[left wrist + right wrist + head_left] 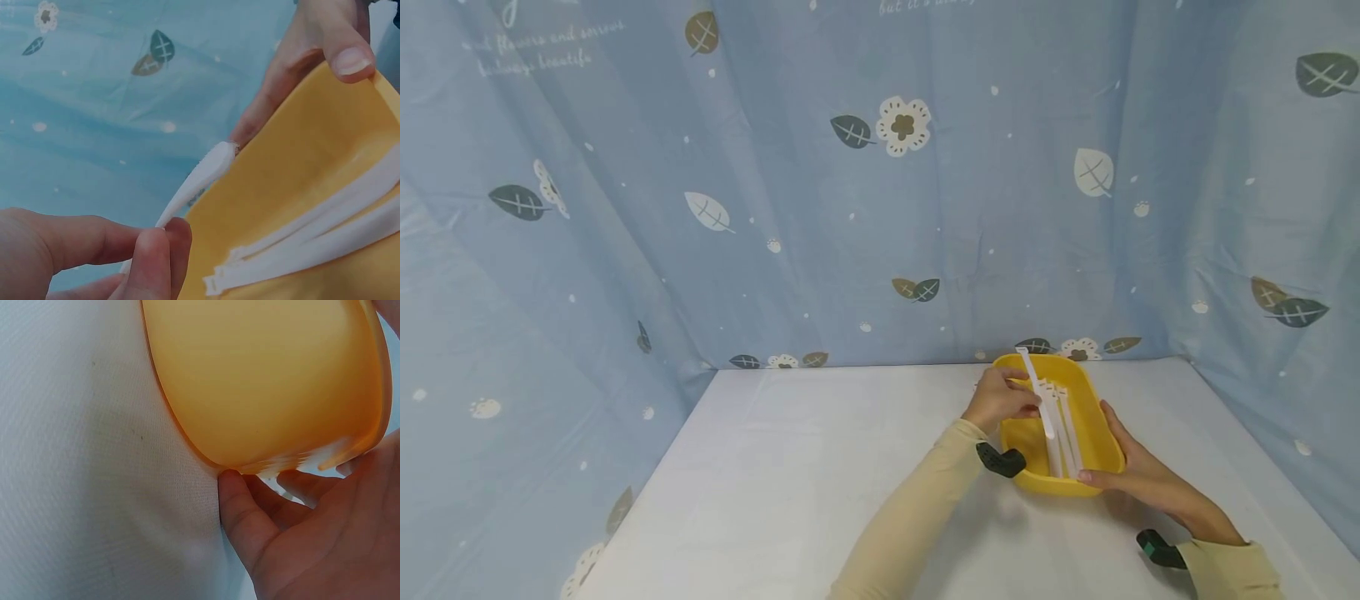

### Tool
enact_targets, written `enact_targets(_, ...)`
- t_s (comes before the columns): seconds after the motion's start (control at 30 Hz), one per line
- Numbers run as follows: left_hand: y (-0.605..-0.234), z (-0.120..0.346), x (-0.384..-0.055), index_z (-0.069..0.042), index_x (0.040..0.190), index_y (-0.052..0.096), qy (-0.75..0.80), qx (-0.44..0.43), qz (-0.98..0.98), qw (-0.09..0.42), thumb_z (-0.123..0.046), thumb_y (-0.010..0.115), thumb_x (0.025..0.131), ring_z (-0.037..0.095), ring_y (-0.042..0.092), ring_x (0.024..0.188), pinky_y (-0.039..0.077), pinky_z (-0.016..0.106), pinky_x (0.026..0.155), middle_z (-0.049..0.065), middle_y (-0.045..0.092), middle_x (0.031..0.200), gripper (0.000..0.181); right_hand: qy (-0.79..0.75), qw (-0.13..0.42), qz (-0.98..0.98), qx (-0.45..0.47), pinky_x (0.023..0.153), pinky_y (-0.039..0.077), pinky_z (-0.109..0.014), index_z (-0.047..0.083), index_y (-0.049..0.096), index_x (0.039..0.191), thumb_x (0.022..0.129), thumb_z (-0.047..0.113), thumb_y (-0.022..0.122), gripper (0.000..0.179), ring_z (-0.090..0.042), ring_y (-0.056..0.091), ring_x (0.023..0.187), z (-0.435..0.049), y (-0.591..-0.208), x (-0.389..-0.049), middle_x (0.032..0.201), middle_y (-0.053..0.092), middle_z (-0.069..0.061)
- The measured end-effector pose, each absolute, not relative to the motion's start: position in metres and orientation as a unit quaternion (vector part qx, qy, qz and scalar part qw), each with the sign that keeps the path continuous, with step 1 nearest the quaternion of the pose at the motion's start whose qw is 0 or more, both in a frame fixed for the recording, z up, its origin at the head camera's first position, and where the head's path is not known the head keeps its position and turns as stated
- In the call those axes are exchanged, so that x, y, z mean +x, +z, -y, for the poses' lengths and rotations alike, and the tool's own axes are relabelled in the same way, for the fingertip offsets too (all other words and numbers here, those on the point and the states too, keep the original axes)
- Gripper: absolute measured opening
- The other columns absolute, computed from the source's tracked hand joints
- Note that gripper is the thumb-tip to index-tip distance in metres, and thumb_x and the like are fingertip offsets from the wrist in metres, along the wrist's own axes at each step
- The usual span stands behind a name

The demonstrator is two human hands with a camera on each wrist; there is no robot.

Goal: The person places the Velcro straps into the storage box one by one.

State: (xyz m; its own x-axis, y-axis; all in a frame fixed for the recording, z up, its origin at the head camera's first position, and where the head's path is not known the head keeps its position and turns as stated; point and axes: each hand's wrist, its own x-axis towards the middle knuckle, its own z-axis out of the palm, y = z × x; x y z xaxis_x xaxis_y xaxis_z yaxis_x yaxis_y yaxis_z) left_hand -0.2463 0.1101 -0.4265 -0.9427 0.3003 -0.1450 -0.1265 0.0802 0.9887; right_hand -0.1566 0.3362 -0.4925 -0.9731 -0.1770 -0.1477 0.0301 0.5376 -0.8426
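A white strap [1037, 393] with a small slotted end is pinched between the thumb and fingers of my left hand [1006, 395], above a yellow plastic tray [1093, 433]. Its broad rounded end [209, 164] points away from the fingertips in the left wrist view. Several similar white straps [1064, 433] lie side by side inside the tray, their slotted ends together. My right hand [1138, 471] grips the tray's right near corner, thumb over the rim and fingers against the outside. In the right wrist view the tray's outer face [262, 381] shows, tilted against the table.
The tray is at the right rear of a white-covered table [820, 467]. A blue curtain [805, 208] with leaf and flower prints hangs behind the table and along its sides. Dark wrist devices [1000, 460] sit at both sleeves.
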Motion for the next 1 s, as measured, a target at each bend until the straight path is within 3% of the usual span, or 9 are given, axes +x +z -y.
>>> enact_targets(0.13, -0.429, -0.115, -0.247, 0.001, 0.124, 0.069, 0.660, 0.050, -0.734, 0.152, 0.009, 0.077, 0.084, 0.037, 0.079, 0.081, 0.066, 0.040, 0.077, 0.011, 0.075, 0.087, 0.042, -0.475, 0.107, -0.873, -0.037, 0.109, 0.021, -0.086, 0.014, -0.027, 0.161, 0.089, 0.033, 0.076, 0.127, -0.058, 0.019, 0.147, -0.336, -0.493, -0.157, 0.168, -0.007, -0.036)
enact_targets(0.37, -0.432, -0.121, -0.249, 0.002, 0.125, 0.068, 0.650, 0.036, -0.743, 0.153, 0.012, 0.077, 0.081, 0.039, 0.078, 0.079, 0.066, 0.033, 0.067, 0.016, 0.075, 0.083, 0.046, -0.469, 0.114, -0.875, -0.024, 0.111, 0.019, -0.086, 0.015, -0.028, 0.160, 0.088, 0.036, 0.077, 0.129, -0.058, 0.016, 0.148, -0.334, -0.492, -0.159, 0.169, -0.009, -0.034)
enact_targets(0.63, -0.429, -0.126, -0.245, 0.000, 0.127, 0.068, 0.618, 0.013, -0.770, 0.156, 0.011, 0.078, 0.081, 0.030, 0.077, 0.068, 0.064, 0.047, 0.085, 0.010, 0.072, 0.073, 0.048, -0.467, 0.125, -0.876, -0.008, 0.113, 0.015, -0.085, 0.017, -0.030, 0.159, 0.087, 0.039, 0.078, 0.132, -0.058, 0.011, 0.151, -0.333, -0.491, -0.161, 0.169, -0.013, -0.031)
enact_targets(1.0, -0.435, -0.130, -0.247, 0.002, 0.131, 0.066, 0.586, 0.025, -0.795, 0.153, 0.013, 0.078, 0.079, 0.040, 0.078, 0.078, 0.065, 0.046, 0.080, 0.017, 0.075, 0.069, 0.054, -0.476, 0.121, -0.871, -0.020, 0.112, 0.016, -0.085, 0.018, -0.030, 0.159, 0.088, 0.037, 0.078, 0.131, -0.056, 0.016, 0.149, -0.335, -0.493, -0.160, 0.170, -0.012, -0.031)
